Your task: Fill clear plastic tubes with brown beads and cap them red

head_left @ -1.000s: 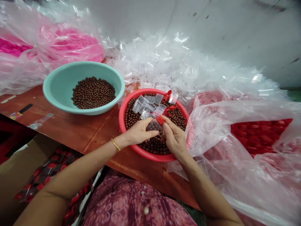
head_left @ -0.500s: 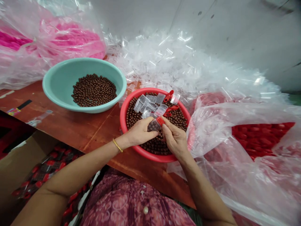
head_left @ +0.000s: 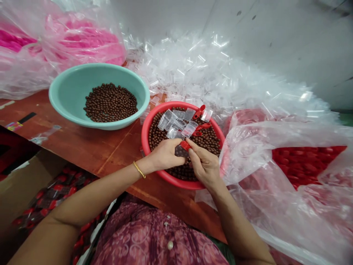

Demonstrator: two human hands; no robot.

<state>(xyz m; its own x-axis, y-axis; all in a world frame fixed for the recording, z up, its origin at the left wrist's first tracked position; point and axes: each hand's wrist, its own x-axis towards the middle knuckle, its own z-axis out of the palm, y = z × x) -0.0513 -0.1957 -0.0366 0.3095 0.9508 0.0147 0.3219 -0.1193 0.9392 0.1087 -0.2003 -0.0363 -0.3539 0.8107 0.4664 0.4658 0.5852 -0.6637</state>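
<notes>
Both hands are over the red bowl [head_left: 144, 138]. The left hand [head_left: 164, 154] has its grip pinched on a small tube [head_left: 179, 151] packed with brown balls. The right hand [head_left: 204, 166] has its grip closed on the tube's red cap [head_left: 185, 145]. The tube hangs just above the bowl's heap, and a teal bowl [head_left: 63, 106] sits to the left on the counter [head_left: 91, 147].

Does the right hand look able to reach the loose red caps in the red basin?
Probably yes: the loose red caps lie uncovered just beyond the right hand, though it pinches the red lid on the small container the left hand holds.
</notes>
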